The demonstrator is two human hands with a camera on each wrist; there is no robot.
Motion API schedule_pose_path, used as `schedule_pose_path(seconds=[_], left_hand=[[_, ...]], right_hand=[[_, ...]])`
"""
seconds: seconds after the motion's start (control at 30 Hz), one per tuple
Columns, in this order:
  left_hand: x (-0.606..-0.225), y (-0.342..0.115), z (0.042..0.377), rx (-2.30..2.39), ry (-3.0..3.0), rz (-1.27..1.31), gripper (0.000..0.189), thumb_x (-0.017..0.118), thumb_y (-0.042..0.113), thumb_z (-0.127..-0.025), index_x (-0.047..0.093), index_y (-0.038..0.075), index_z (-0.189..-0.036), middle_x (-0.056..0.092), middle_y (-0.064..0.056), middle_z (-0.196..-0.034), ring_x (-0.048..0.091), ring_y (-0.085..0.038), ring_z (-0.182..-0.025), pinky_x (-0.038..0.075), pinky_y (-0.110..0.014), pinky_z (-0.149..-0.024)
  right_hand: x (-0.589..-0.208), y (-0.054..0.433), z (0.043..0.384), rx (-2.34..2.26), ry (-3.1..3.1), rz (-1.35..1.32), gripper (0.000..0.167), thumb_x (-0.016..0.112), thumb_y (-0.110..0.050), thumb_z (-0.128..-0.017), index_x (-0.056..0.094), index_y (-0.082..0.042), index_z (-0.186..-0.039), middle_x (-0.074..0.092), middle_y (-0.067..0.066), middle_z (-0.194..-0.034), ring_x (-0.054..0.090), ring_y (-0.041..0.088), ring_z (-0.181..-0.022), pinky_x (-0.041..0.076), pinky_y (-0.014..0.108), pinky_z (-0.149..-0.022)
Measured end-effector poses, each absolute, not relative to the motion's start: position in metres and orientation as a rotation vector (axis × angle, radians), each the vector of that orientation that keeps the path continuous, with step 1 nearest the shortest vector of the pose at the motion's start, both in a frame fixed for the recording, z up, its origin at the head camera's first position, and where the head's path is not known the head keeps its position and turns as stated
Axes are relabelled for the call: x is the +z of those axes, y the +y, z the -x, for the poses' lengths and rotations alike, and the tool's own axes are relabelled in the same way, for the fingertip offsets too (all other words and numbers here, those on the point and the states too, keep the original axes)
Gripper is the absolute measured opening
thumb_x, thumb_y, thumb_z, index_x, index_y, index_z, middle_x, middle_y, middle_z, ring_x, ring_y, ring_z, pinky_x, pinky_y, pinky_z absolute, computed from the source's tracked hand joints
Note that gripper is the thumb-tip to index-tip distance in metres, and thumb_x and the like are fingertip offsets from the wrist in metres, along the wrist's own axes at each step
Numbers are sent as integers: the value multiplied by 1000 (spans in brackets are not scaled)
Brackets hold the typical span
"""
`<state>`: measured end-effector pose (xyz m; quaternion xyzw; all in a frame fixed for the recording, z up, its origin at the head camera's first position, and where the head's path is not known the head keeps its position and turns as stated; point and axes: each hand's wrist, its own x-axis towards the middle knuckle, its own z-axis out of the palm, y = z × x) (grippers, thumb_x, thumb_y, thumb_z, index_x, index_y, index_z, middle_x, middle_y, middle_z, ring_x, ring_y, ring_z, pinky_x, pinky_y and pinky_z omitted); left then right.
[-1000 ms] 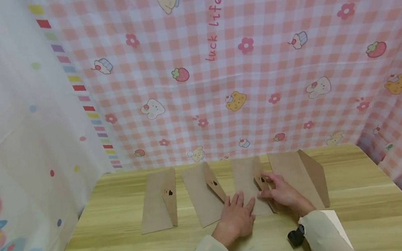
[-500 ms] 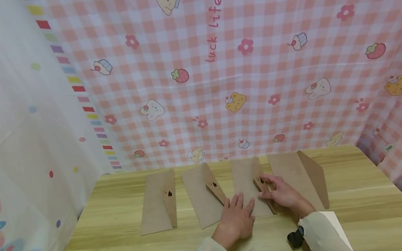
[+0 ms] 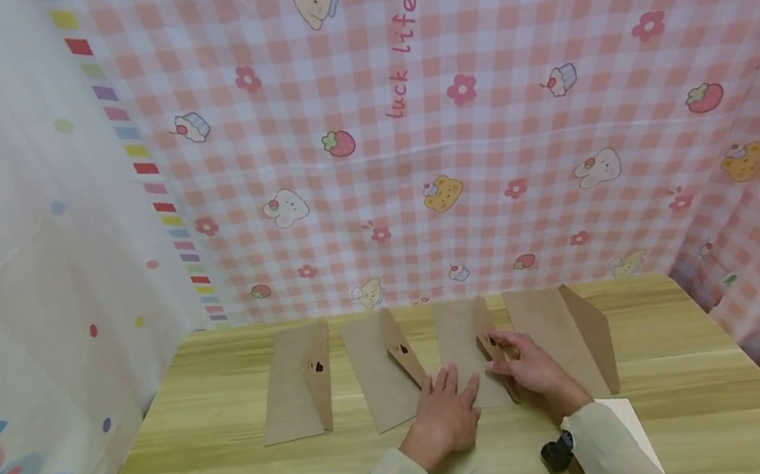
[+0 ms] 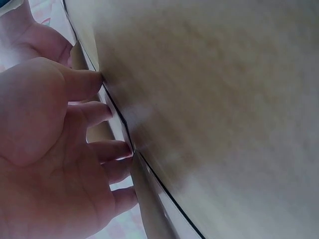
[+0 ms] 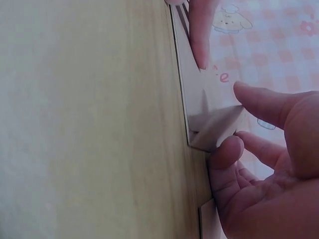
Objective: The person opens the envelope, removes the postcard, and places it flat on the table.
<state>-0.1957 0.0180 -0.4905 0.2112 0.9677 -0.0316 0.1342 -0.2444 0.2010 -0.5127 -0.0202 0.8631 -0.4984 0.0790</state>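
Several brown kraft paper envelopes lie side by side on the table, each with its flap toward the right. My left hand [image 3: 445, 416] rests with spread, nearly straight fingers on the near left part of the third envelope [image 3: 459, 329]. Its fingertips also reach the lower right edge of the second envelope [image 3: 376, 370]. My right hand [image 3: 534, 366] is at the third envelope's raised flap. In the right wrist view, that flap [image 5: 217, 124] stands up between the thumb and the bent fingers. A small dark print on it is partly covered by the right index finger.
The first envelope [image 3: 293, 388] lies at the left. A larger one [image 3: 549, 335], its flap opened out, lies at the right. A white sheet [image 3: 630, 423] is partly under the right sleeve. A checked cloth [image 3: 370, 152] hangs behind the wooden table [image 3: 186, 447].
The head view has shifted very slightly. Both hands and the envelopes keep their places.
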Motion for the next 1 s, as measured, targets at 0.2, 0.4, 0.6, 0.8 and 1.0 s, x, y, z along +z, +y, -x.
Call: schedule_pose_path(seconds=[0.2, 0.4, 0.6, 0.8, 1.0], left_hand=[[-490, 19, 195, -124, 2810, -609, 55, 43, 44, -104, 30, 33, -157, 25, -5, -164, 24, -20, -150, 24, -43, -120], [-491, 19, 196, -135, 2803, -602, 56, 42, 44, -104, 28, 33, -157, 24, -5, -164, 23, -20, -151, 23, -44, -120], [-492, 19, 197, -133, 2801, -578, 56, 41, 46, -104, 30, 33, -157, 24, -6, -164, 23, -21, -151, 22, -45, -120], [-491, 19, 197, -101, 2795, -578, 56, 41, 47, -104, 30, 32, -157, 24, -7, -164, 23, -22, -151, 21, -45, -121], [-490, 18, 197, -97, 2796, -581, 56, 41, 47, -104, 30, 32, -157, 24, -7, -164, 23, -21, -151, 21, -44, -121]], right_hand=[[-513, 199, 242, -1508, 2580, 10, 58, 70, -14, -92, 47, -3, -145, 43, 26, -140, 42, 39, -123, 50, 31, -68], [-512, 200, 245, -1535, 2588, 35, 53, 68, -9, -92, 50, -1, -142, 49, 26, -134, 54, 26, -89, 48, 30, -56], [-509, 200, 244, -1553, 2567, 30, 52, 65, -8, -94, 48, -1, -143, 51, 25, -134, 55, 19, -74, 50, 31, -57], [-506, 203, 243, -1526, 2602, 44, 55, 64, -6, -94, 46, -3, -145, 53, 24, -132, 58, 20, -78, 51, 32, -60], [-502, 206, 242, -1523, 2649, 111, 56, 62, -1, -94, 45, -5, -147, 55, 25, -127, 57, 25, -89, 52, 32, -65]])
